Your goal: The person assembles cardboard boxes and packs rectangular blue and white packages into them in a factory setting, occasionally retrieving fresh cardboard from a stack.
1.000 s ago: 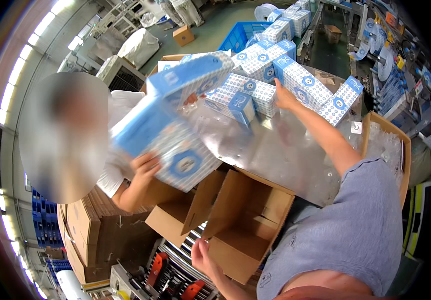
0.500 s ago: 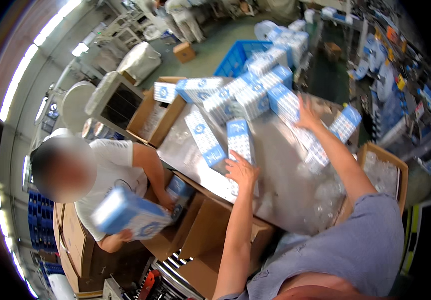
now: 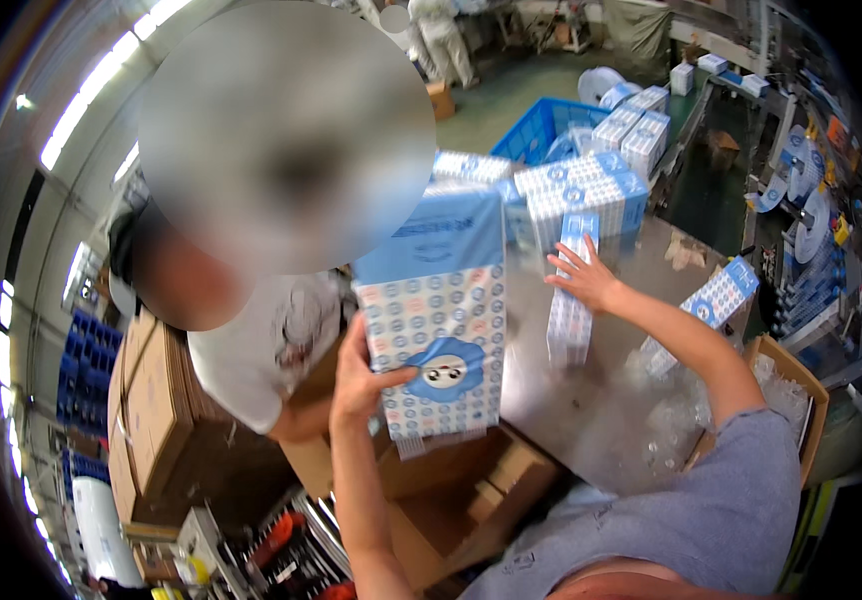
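Observation:
A blue-and-white patterned soft pack (image 3: 441, 315), with a round blue cartoon figure on its front, is held upright above the table's left edge. My left hand (image 3: 359, 378) grips it by its left side, thumb across the front, other fingers hidden behind. Over on the table, my right hand (image 3: 588, 280) lies with fingers spread on a narrower-looking pack (image 3: 570, 330) of the same pattern. More such packs (image 3: 591, 195) are piled just beyond it. To the right of my right forearm, another pack (image 3: 719, 295) leans at a slant.
An open cardboard carton (image 3: 451, 500) stands below the raised pack. At my left is a co-worker in a white shirt (image 3: 271, 340), beside stacked flat cartons (image 3: 156, 420). A blue crate (image 3: 526, 135) is behind the pile; a box of clear plastic (image 3: 786, 390) sits at right.
My left hand has taken up a pack and raised it leftward. My right hand has shifted slightly left onto a pack that now stands more lengthwise. The co-worker has come closer.

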`<state>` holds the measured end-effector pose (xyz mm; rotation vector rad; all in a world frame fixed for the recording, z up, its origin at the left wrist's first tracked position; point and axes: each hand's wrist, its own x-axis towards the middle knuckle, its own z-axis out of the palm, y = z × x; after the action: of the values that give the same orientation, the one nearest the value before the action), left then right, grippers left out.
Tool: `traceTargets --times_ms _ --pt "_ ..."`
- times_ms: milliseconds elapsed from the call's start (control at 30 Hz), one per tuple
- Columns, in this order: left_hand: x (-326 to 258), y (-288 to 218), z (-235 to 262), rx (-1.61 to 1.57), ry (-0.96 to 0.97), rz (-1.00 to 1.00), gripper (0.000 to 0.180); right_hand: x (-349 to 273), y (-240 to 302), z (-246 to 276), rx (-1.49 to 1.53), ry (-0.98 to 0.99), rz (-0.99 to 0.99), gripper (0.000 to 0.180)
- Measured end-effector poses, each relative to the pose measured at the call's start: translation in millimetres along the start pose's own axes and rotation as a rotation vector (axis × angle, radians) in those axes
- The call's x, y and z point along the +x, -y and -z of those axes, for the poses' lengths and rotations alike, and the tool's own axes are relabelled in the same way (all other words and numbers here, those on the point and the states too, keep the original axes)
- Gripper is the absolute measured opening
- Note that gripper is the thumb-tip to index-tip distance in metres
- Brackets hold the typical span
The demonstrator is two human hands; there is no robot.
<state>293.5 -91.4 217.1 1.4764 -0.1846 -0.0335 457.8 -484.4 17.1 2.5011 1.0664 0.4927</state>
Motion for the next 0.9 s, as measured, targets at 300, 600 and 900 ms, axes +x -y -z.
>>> traceTargets --times_ms 300,600,900 --pt "-277.5 66.3 72.4 0.152 -0.504 0.141 0.076 -1.0 92.4 23.2 0.706 0.382 -0.181 0.134" --pt "-300.2 163.6 27.1 1.238 -0.146 0.329 0.075 -15.3 50.2 110.0 1.831 -0.157 -0.532 0.085" --pt "-420.0 508.4 43.5 1.147 0.245 0.097 0.078 68.7 243.3 289.8 1.839 -0.053 0.648 0.091"
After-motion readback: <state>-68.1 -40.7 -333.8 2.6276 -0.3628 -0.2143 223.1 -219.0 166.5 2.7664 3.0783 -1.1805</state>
